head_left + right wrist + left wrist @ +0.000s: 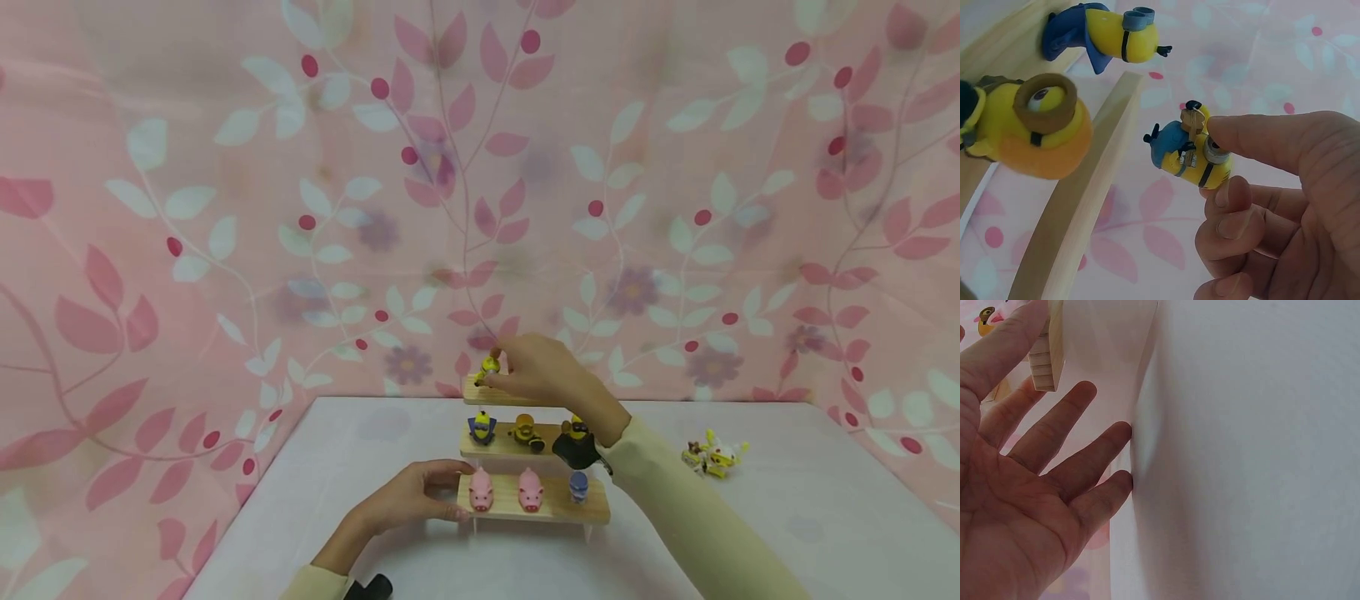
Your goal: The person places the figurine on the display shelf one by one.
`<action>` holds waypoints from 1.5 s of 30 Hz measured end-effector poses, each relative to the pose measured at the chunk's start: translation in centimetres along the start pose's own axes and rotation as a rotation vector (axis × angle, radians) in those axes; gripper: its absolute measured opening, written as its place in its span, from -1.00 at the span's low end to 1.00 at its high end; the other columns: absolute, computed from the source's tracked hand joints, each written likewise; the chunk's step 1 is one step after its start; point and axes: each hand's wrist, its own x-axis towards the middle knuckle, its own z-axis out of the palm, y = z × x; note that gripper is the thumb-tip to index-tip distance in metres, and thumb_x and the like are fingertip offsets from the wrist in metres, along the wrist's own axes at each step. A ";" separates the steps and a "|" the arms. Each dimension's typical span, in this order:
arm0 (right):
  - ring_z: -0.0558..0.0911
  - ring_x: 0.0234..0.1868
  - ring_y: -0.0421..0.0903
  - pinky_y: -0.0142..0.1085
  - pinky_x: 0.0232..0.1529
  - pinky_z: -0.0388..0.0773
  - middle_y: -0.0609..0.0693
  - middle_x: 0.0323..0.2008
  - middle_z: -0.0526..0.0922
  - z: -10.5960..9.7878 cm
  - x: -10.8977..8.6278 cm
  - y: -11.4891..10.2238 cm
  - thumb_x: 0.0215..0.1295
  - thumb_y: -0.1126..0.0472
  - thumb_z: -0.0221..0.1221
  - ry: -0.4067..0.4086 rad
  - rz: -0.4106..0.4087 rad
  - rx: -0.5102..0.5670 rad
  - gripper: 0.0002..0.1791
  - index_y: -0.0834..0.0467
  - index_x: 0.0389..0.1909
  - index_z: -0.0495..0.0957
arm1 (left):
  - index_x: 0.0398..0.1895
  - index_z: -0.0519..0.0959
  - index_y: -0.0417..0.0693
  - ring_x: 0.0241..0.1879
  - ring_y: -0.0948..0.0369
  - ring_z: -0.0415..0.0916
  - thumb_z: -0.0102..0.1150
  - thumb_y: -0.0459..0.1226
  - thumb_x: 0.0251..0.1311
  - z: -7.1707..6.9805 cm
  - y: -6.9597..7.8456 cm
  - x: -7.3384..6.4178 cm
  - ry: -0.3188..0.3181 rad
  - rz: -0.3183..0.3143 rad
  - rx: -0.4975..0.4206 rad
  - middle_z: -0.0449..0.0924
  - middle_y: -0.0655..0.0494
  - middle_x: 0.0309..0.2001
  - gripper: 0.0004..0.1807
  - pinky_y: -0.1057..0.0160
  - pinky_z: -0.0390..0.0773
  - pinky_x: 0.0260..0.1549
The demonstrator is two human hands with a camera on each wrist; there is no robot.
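Observation:
My right hand (543, 369) pinches a small yellow Minion figurine (1190, 147) with blue trousers between thumb and fingers, at the left end of the top step of a wooden display stand (468, 450). Whether the figurine touches the board, I cannot tell. At the bottom step, my left hand (412, 498) grips the left end of the board, thumb in front and a finger behind; its other fingers are spread in the left wrist view. Two pink pig figurines (481, 492) and a small bluish figure (578, 487) stand on that step.
The middle step bears a blue-caped Minion (482, 427), a Minion with brown goggles (527, 432) and a black-caped figure (576, 442) by the right forearm. More small yellow figures (716, 456) lie on the white table (300, 450) at right. A pink floral cloth (480, 208) hangs behind.

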 end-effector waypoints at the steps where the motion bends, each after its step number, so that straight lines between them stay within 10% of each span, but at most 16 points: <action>1: 0.48 -0.47 -0.20 -0.32 -0.50 0.42 -0.15 -0.40 0.60 0.1 0.3 -0.1 0.23 -0.04 0.30 -0.004 -0.007 -0.008 -0.58 0.08 0.04 0.61 | 0.18 0.56 0.12 0.15 0.14 0.51 0.51 -0.21 0.03 0.0 0.0 0.0 0.000 0.000 0.000 0.56 0.11 0.19 -0.42 -0.10 0.38 0.20; 45: 0.49 -0.44 -0.20 -0.26 -0.41 0.46 -0.19 -0.43 0.53 1.5 1.4 -0.6 0.19 -0.06 0.36 -0.043 0.032 -0.070 -0.65 0.01 -0.12 0.54 | 0.20 0.56 0.08 0.16 0.12 0.50 0.50 -0.23 0.05 0.2 0.3 -0.1 -0.007 -0.007 -0.019 0.57 0.09 0.17 -0.42 -0.18 0.31 0.23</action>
